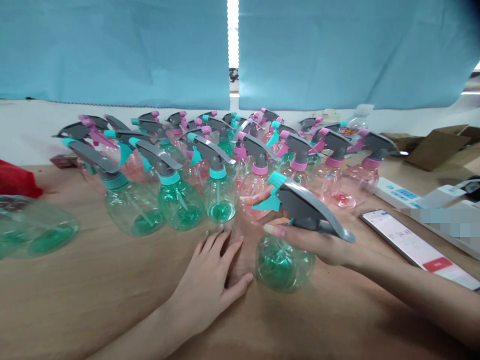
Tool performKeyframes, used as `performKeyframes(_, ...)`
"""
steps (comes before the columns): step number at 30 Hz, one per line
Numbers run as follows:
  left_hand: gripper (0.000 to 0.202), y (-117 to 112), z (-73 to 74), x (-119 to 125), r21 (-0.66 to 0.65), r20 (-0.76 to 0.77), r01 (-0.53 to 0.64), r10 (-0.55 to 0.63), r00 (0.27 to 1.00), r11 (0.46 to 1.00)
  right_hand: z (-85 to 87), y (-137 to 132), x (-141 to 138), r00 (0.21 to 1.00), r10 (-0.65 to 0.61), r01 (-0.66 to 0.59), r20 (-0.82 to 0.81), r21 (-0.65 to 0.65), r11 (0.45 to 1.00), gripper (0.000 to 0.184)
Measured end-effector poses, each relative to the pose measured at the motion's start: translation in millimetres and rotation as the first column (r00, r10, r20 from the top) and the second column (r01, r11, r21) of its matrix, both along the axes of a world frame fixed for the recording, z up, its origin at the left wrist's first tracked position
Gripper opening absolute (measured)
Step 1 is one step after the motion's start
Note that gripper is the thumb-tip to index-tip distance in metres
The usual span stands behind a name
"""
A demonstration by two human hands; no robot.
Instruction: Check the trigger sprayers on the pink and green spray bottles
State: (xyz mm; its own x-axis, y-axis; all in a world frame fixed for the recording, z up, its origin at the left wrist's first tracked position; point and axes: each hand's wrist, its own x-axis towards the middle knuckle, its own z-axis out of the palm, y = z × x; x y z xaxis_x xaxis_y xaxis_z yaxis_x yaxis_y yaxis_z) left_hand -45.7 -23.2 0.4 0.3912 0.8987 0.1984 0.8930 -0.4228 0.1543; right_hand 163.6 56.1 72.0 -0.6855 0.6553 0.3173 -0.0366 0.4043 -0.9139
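Observation:
My right hand (303, 240) is closed round the neck of a green spray bottle (285, 267), just below its grey head with a teal nozzle and trigger. That bottle is upright, but I cannot tell whether its base touches the table. My left hand (213, 272) lies flat on the wooden table (123, 295), fingers spread, just left of the held bottle. Beyond its fingertips stand green spray bottles, the closest being a small one (220, 197) with a teal collar. Pink spray bottles (258, 175) stand behind my right hand, partly hidden by it.
Many more green and pink sprayers crowd the back. Two headless-looking green bottles (52, 230) sit at the left, near a red bag (17, 180). On the right lie a lit phone (416, 245), a white power strip (397, 192) and a cardboard box (437, 147). A blue curtain (112, 50) hangs behind.

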Motion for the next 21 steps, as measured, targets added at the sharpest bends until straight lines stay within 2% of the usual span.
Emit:
performKeyframes(4, 0.055, 0.5, -1.1, -0.3, 0.007, 0.000, 0.003, -0.003, 1.000, 1.000, 0.3, -0.1, 0.8, 1.000, -0.004, 0.004, 0.009, 0.030, 1.000, 0.040)
performKeyframes(8, 0.055, 0.5, -0.2, 0.2, 0.002, -0.011, -0.003, 0.003, 1.000, 1.000, 0.5, -1.4, 2.9, 0.993, -0.098, 0.096, 0.062, 0.038, 0.995, 0.035)
performKeyframes(13, 0.055, 0.8, 0.2, 0.1, -0.003, -0.011, -0.002, 0.002, 1.000, 1.000, 0.3, -0.9, 1.9, 0.999, -0.007, 0.007, 0.034, -0.005, 1.000, 0.037)
performKeyframes(17, 0.055, 1.7, -0.3, 0.0, 0.003, -0.005, 0.000, 0.000, 1.000, 1.000, 0.5, -0.5, -0.3, 1.000, 0.003, -0.002, 0.025, -0.009, 1.000, 0.036)
performKeyframes(21, 0.055, 1.2, 0.0, 0.1, -0.005, -0.007, -0.002, 0.002, 1.000, 1.000, -0.1, -0.8, -0.3, 1.000, -0.001, 0.002, 0.023, -0.022, 1.000, 0.019)
